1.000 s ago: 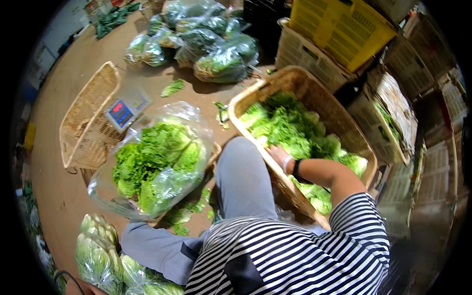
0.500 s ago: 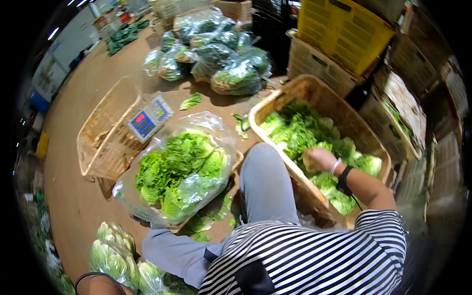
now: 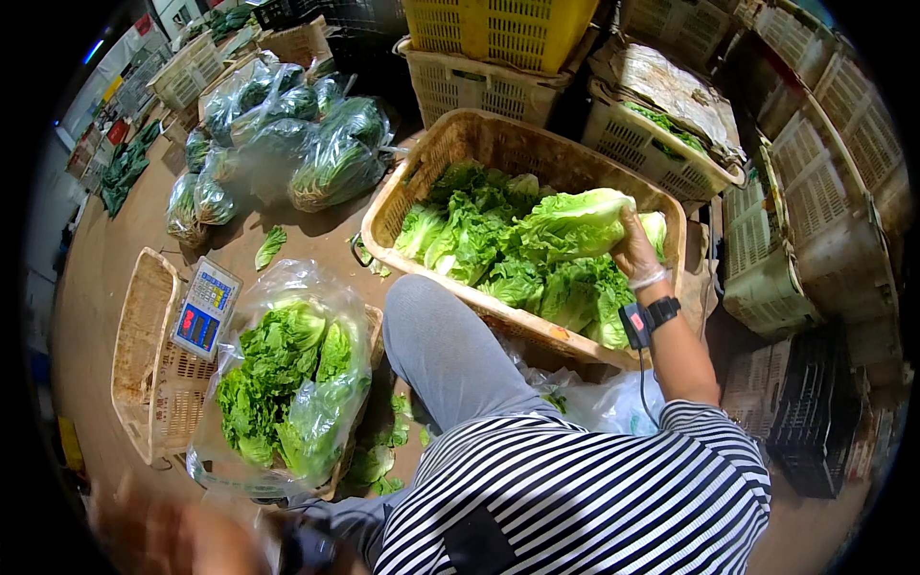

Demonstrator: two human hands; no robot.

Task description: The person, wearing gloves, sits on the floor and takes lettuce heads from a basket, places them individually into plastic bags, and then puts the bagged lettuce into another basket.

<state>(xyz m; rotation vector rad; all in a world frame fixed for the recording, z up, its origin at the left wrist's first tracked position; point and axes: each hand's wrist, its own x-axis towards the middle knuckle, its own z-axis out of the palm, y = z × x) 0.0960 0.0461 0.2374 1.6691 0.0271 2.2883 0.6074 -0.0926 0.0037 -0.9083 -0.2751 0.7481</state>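
Note:
My right hand [image 3: 636, 251], in a clear glove, grips the pale base of a green lettuce head [image 3: 573, 224]. It holds the head over a tan plastic crate [image 3: 522, 134] that contains several more lettuces [image 3: 462, 230]. Smeared by motion at the lower left, my left hand [image 3: 177, 527] has its fingers too blurred to read. Nearest to it stands an open clear plastic bag [image 3: 353, 398], its leafy lettuces [image 3: 264, 374] showing. The bag rests on a light-coloured crate, mostly hidden beneath it.
A scale display [image 3: 207, 309] leans by an upright tan crate [image 3: 144, 355] at left. Bagged greens [image 3: 335, 158] lie on the floor at the back. A yellow crate [image 3: 498, 36] and other stacked crates [image 3: 815, 182] line the back and right. Loose leaves [image 3: 372, 464] lie beside my knee.
My right hand has raised a lettuce head from among those in the crate. My left hand has come into view at the lower left. The view has swung to the right.

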